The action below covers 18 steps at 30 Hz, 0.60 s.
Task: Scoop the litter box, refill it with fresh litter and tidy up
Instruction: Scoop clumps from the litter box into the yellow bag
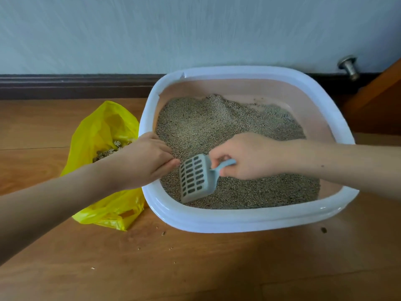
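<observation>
Wooden floor [195, 268] carries our box [249, 220]; right hand [249, 157] grips the scoop [195, 179], left hand [149, 159] presses the rim with curled fingers; a careless lift could scatter litter [206, 122] beside the bag [104, 127].

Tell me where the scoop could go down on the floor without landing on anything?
The wood floor in front of the litter box is bare apart from a few stray litter grains. The strip left of the yellow bag, up to the baseboard, is free too. Between bag and box it is crowded, with the left hand there.
</observation>
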Motion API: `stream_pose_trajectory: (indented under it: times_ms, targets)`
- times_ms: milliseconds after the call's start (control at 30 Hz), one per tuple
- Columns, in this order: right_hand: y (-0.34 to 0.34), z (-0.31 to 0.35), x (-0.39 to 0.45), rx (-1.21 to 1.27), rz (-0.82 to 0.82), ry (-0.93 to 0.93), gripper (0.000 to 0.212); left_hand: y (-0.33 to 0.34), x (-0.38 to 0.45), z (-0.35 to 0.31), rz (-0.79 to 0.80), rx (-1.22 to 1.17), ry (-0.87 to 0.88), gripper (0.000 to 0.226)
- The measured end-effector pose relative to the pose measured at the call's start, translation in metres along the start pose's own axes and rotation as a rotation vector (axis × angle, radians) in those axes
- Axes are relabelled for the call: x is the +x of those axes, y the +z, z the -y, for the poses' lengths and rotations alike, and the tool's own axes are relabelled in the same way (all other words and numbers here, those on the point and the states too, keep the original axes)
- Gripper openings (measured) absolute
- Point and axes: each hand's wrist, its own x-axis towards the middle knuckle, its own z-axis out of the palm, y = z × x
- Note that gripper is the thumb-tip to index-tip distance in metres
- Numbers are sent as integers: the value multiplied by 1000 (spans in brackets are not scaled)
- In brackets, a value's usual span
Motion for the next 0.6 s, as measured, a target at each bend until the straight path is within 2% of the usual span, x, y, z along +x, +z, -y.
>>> stream_pose_trajectory:
  times_ms: [133, 200, 267, 467, 533, 600]
  targets:
    - [13, -15, -23, 94, 52, 34, 20, 0, 1, 0, -5, 1, 13, 56]
    - [11, -32, -45, 94, 58, 93, 12, 1, 0, 0, -19, 9, 16, 54]
    - [8, -53, -72, 9, 72, 165, 6, 1, 0, 1, -20, 5, 22, 51]
    - [-27, -73, -130, -280, 210, 359, 15, -7, 4, 1, -31, -100, 45, 41]
    - [-46, -65, -125, -357, 188, 388, 18, -13, 10, 3, -36, -152, 37, 41]
    - [-64, -55, -105, -311, 104, 387, 14, -17, 18, 3, -67, -168, 26, 44]
